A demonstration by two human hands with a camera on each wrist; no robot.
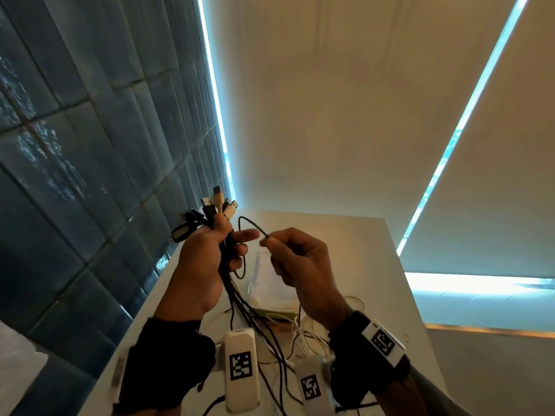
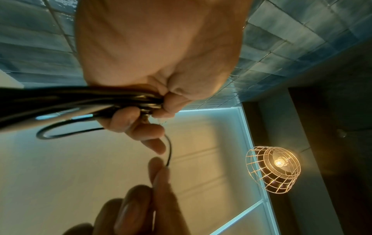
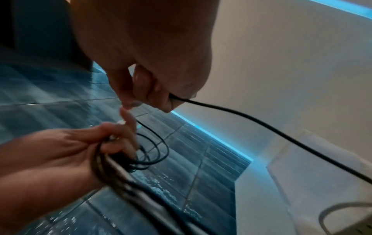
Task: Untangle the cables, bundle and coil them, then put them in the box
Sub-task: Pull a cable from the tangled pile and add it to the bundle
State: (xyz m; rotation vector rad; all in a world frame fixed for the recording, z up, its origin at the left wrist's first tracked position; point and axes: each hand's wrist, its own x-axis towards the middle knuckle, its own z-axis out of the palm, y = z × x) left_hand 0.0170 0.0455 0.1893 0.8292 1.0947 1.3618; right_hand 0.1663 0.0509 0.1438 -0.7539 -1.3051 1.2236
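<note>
Table (image 1: 375,250), white, sits below both raised hands, against a blue tiled wall (image 1: 75,145). Loose cables (image 1: 303,337), white and dark, lie in a tangle on the table near the wrists. Pale bag or packet (image 1: 270,280) lies on the table under the hands; can't tell if it's the box.

Left hand (image 1: 201,262) held up, fingers and thumb curled tight round a bundle of cables (image 1: 228,283). Index finger sticks out straight toward the right hand. Plugs (image 1: 217,205) of the bundle fan out above the fist, some pale, some black. Cable tails hang down from the fist to the table.

Right hand (image 1: 300,262) just beside the left, not touching. Thumb and index fingertip pinch one thin black cable (image 1: 252,223), other fingers curled in. That cable arcs in a small loop from the pinch back to the left fist. Right wrist view: same cable runs on from the pinch, down toward the table.

Caged lamp (image 2: 273,168) is lit in the left wrist view.
</note>
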